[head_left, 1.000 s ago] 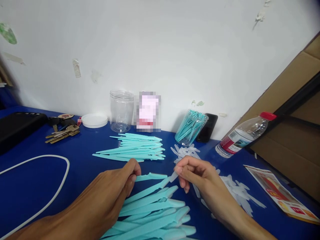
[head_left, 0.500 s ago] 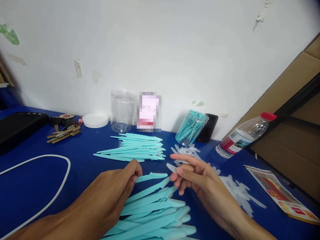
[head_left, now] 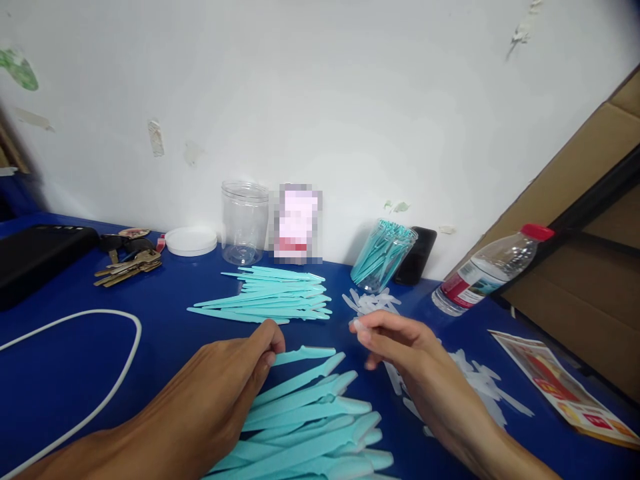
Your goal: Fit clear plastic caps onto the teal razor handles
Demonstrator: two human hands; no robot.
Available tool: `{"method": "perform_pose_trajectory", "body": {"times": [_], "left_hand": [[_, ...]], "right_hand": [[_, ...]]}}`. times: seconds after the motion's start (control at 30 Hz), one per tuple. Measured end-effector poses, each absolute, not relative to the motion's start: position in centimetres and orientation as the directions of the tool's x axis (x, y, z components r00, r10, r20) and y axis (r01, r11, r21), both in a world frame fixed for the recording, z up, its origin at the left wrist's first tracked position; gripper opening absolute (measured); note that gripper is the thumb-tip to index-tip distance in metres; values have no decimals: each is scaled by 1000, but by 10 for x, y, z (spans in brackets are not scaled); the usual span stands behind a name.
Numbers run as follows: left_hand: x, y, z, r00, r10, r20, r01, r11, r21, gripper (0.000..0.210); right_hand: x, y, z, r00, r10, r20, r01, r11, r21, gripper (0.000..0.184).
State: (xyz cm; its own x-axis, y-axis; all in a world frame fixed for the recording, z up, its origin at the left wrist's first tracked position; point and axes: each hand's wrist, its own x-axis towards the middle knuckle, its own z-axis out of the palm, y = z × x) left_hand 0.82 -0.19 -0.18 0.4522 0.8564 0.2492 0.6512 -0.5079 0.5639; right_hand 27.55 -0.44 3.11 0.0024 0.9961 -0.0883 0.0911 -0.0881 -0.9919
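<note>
My left hand (head_left: 245, 377) is closed on the handle of a turquoise eyebrow razor (head_left: 313, 352), whose blade end points right. Between the thumb and forefinger of my right hand (head_left: 405, 350) is a small translucent blade cover (head_left: 356, 325), a little above and right of that razor's tip and apart from it. Below my left hand lies a pile of turquoise razors (head_left: 300, 447), their blade ends to the right. A second group of razors (head_left: 280, 293) lies behind. Loose translucent covers (head_left: 483, 387) are spread under and around my right hand, which hides some of them.
Along the wall stand a clear jar (head_left: 245, 227), a pixelated upright object (head_left: 297, 227), a tilted jar of turquoise razors (head_left: 383, 257) and a dark phone (head_left: 417, 257). A water bottle (head_left: 487, 273) leans at right. Keys (head_left: 133, 267), a white lid (head_left: 191, 241) and a cable (head_left: 135, 347) lie left.
My right hand has shifted slightly right, away from the razor tip. Its forefinger has bent in, and the cover is now mostly hidden by the fingertips. My left hand has stayed in place.
</note>
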Motion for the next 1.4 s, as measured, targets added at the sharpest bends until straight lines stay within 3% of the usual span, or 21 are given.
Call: {"method": "perform_pose_trajectory", "body": {"times": [0.17, 0.43, 0.57, 0.73, 1.17, 1.3, 1.4], "left_hand": [[8, -1, -3, 453, 854, 256, 656, -514, 553, 23], [7, -1, -4, 452, 863, 228, 653, -494, 575, 22], [7, -1, -5, 465, 857, 223, 635, -498, 591, 24], [8, 0, -5, 463, 855, 235, 636, -505, 583, 23], [8, -1, -6, 529, 815, 236, 608, -558, 565, 24], [11, -7, -2, 657, 710, 252, 548, -680, 487, 6], [12, -15, -7, 650, 623, 435, 538, -782, 315, 11]], "right_hand": [[280, -2, 35, 66, 996, -59, 137, -68, -988, 29], [274, -5, 38, -125, 986, -107, -58, -115, -992, 22], [274, -6, 36, -197, 974, -108, -93, -128, -987, 29], [272, -9, 34, -166, 984, -61, 16, -59, -998, 33], [263, -16, 32, -212, 971, -111, 196, -69, -978, 26], [260, -24, 31, -270, 962, 42, 349, 138, -927, 17], [259, -32, 29, -295, 942, 160, 410, 276, -870, 13]]}}
